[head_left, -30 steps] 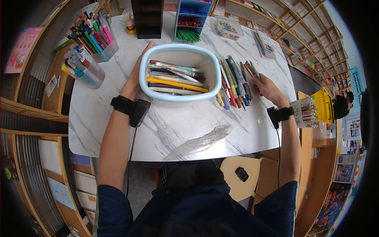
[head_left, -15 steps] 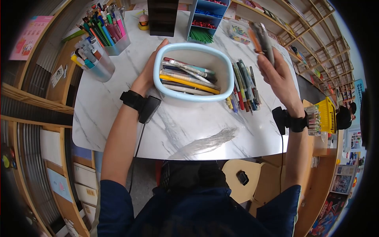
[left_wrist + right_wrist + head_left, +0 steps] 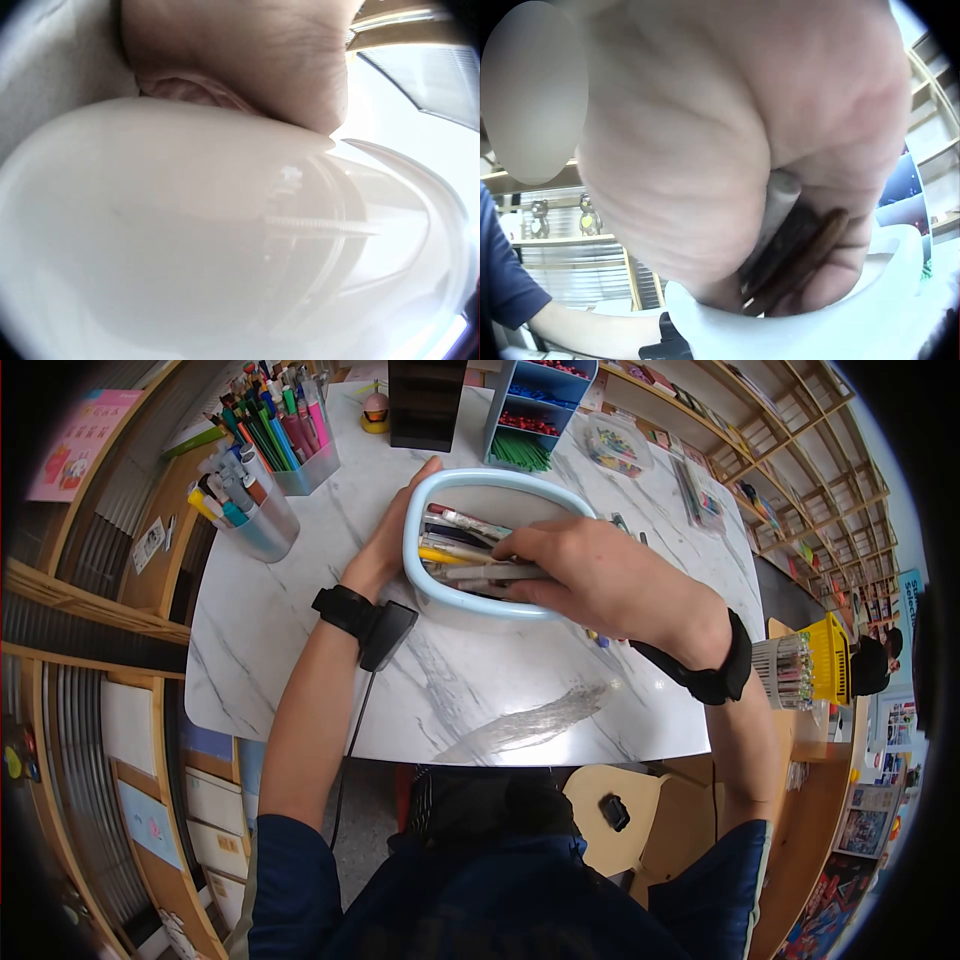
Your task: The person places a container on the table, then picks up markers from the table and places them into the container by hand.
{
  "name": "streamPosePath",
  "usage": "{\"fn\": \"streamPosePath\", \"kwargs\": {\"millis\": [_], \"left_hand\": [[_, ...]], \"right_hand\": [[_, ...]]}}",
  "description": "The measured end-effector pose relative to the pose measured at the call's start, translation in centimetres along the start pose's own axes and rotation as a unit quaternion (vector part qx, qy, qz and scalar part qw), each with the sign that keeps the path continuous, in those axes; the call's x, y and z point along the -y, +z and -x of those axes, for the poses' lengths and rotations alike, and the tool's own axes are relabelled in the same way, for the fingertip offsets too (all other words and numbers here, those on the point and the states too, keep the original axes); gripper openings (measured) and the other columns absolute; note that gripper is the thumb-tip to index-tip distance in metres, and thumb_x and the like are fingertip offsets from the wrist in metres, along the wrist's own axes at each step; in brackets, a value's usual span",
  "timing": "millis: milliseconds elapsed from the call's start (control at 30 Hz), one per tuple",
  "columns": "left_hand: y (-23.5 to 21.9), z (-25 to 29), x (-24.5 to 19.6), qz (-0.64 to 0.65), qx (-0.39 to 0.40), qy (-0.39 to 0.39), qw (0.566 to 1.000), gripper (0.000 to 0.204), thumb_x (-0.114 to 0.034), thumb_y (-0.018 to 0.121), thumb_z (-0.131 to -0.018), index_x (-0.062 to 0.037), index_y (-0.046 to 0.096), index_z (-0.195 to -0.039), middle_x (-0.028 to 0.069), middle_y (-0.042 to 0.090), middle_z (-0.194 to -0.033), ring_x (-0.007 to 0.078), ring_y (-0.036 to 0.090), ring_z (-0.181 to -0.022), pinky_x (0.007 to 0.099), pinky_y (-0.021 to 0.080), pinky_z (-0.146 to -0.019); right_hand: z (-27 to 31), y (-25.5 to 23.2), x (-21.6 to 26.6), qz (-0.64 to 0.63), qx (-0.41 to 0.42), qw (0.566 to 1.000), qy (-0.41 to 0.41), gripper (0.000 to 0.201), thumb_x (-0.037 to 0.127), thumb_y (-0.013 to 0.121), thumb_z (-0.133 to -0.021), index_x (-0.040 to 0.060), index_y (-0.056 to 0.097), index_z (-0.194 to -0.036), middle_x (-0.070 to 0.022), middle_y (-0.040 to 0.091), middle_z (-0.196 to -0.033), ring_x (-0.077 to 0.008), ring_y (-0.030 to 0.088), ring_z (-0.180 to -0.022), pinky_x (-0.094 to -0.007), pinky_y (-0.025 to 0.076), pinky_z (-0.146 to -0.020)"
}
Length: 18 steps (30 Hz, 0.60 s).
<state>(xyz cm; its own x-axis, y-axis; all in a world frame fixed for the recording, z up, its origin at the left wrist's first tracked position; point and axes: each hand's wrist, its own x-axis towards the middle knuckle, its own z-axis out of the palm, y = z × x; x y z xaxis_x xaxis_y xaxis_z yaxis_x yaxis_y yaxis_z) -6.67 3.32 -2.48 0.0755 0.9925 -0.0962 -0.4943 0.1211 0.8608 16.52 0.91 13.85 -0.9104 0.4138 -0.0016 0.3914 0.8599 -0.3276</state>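
Observation:
A white basin with a light blue rim (image 3: pixel 418 550) stands on the table, several pens (image 3: pixel 465 542) lying inside. My left hand (image 3: pixel 390 545) rests flat along its left outer side; in the left wrist view the palm (image 3: pixel 247 60) is against the smooth white wall (image 3: pixel 150 217). My right hand (image 3: pixel 610 580) reaches over the right rim, fingers down inside the basin. The right wrist view shows it gripping several pens, among them a brown one (image 3: pixel 810 259) and a grey one (image 3: pixel 776 210). More pens on the table, right of the basin, are mostly hidden under that hand.
Two clear holders with pens (image 3: pixel 262 530) stand at the left. Behind the basin are a black organizer (image 3: pixel 425 405) and a blue compartment rack (image 3: pixel 490 435). At the back right lie a clear tub (image 3: pixel 615 445) and a flat clear pack (image 3: pixel 700 495).
My right hand has lifted pens off the table at the right and carried them left, down into the basin. My left hand has stayed against the basin's side; the head view has shifted slightly.

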Motion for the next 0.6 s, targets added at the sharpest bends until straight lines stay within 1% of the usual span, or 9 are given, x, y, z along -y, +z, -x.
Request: {"fn": "streamPosePath", "kwargs": {"millis": [67, 233, 333, 400, 433, 467, 533, 567, 600], "left_hand": [[0.1, 0.1, -0.1, 0.001, -0.002, -0.012, 1.000, 0.062, -0.058, 0.041, -0.101, -0.0019, 0.067, -0.105, 0.0063, 0.067, -0.095, 0.0092, 0.064, -0.086, 0.0228, 0.053, -0.081], [0.7, 0.2, -0.3, -0.012, -0.012, -0.024, 1.000, 0.062, -0.058, 0.041, -0.101, -0.0021, 0.067, -0.104, 0.0051, 0.067, -0.093, 0.0087, 0.064, -0.085, 0.0228, 0.054, -0.080], [0.9, 0.4, -0.4, -0.048, -0.051, -0.011, 0.997, 0.062, -0.058, 0.041, -0.101, -0.0027, 0.067, -0.102, 0.0049, 0.066, -0.093, 0.0085, 0.064, -0.084, 0.0229, 0.054, -0.078], [0.2, 0.3, -0.2, -0.028, -0.005, -0.007, 1.000, 0.060, -0.059, 0.042, -0.100, -0.0040, 0.066, -0.102, 0.0050, 0.067, -0.092, 0.0088, 0.065, -0.082, 0.0231, 0.055, -0.077], [0.6, 0.6, -0.4, -0.027, -0.002, -0.008, 1.000, 0.060, -0.059, 0.042, -0.100, -0.0040, 0.066, -0.102, 0.0050, 0.067, -0.092, 0.0088, 0.065, -0.082, 0.0231, 0.055, -0.077], [1.0, 1.0, -0.7, -0.010, -0.002, -0.015, 1.000, 0.059, -0.059, 0.043, -0.100, -0.0044, 0.065, -0.102, 0.0051, 0.067, -0.092, 0.0091, 0.065, -0.082, 0.0234, 0.055, -0.077], [0.8, 1.0, -0.7, 0.025, 0.022, -0.019, 0.999, 0.056, -0.058, 0.045, -0.100, -0.0053, 0.064, -0.104, 0.0055, 0.067, -0.091, 0.0102, 0.066, -0.082, 0.0244, 0.056, -0.077], [0.3, 0.9, -0.6, 0.032, 0.027, -0.031, 0.999, 0.054, -0.057, 0.046, -0.100, -0.0058, 0.064, -0.105, 0.0052, 0.067, -0.093, 0.0102, 0.065, -0.082, 0.0245, 0.056, -0.078], [0.3, 0.9, -0.6, 0.038, 0.031, -0.042, 0.998, 0.053, -0.056, 0.046, -0.100, -0.0063, 0.064, -0.105, 0.0050, 0.067, -0.094, 0.0103, 0.065, -0.083, 0.0245, 0.056, -0.079]], "right_hand": [[-0.1, 0.9, -0.5, -0.080, -0.025, 0.996, -0.026, 0.027, 0.016, 0.066, -0.090, -0.0027, 0.065, -0.109, -0.0209, 0.068, -0.099, -0.0379, 0.065, -0.090, -0.0413, 0.052, -0.083], [1.4, -0.3, -0.8, -0.080, -0.096, 0.992, -0.019, 0.026, 0.014, 0.063, -0.092, -0.0019, 0.065, -0.113, -0.0207, 0.067, -0.098, -0.0370, 0.066, -0.090, -0.0407, 0.052, -0.083], [3.8, -0.7, -2.3, -0.077, -0.130, 0.988, -0.008, 0.022, 0.010, 0.060, -0.094, -0.0004, 0.065, -0.112, -0.0186, 0.067, -0.099, -0.0349, 0.066, -0.090, -0.0394, 0.053, -0.080], [5.7, -0.9, -3.3, -0.060, -0.199, 0.977, 0.049, 0.020, 0.009, 0.059, -0.094, 0.0009, 0.066, -0.111, -0.0167, 0.067, -0.101, -0.0323, 0.067, -0.089, -0.0369, 0.053, -0.079], [6.8, -1.0, -4.1, -0.052, -0.210, 0.973, 0.083, 0.020, 0.009, 0.060, -0.094, 0.0016, 0.066, -0.111, -0.0156, 0.067, -0.103, -0.0309, 0.068, -0.089, -0.0365, 0.054, -0.078], [7.8, -0.9, -4.9, -0.049, -0.210, 0.973, 0.086, 0.020, 0.009, 0.060, -0.094, 0.0016, 0.066, -0.111, -0.0156, 0.067, -0.103, -0.0309, 0.068, -0.089, -0.0365, 0.054, -0.078], [9.8, -0.5, -6.8, -0.028, -0.224, 0.946, 0.234, 0.022, 0.013, 0.064, -0.092, 0.0003, 0.067, -0.110, -0.0172, 0.068, -0.102, -0.0304, 0.069, -0.088, -0.0379, 0.054, -0.076], [10.9, 0.0, -8.2, -0.027, -0.226, 0.944, 0.238, 0.022, 0.013, 0.064, -0.092, 0.0003, 0.067, -0.110, -0.0172, 0.068, -0.102, -0.0304, 0.069, -0.088, -0.0379, 0.054, -0.076], [12.1, 0.7, -9.7, 0.002, -0.210, 0.937, 0.279, 0.025, 0.018, 0.066, -0.091, -0.0006, 0.068, -0.108, -0.0187, 0.069, -0.101, -0.0315, 0.069, -0.087, -0.0389, 0.054, -0.075]]}}
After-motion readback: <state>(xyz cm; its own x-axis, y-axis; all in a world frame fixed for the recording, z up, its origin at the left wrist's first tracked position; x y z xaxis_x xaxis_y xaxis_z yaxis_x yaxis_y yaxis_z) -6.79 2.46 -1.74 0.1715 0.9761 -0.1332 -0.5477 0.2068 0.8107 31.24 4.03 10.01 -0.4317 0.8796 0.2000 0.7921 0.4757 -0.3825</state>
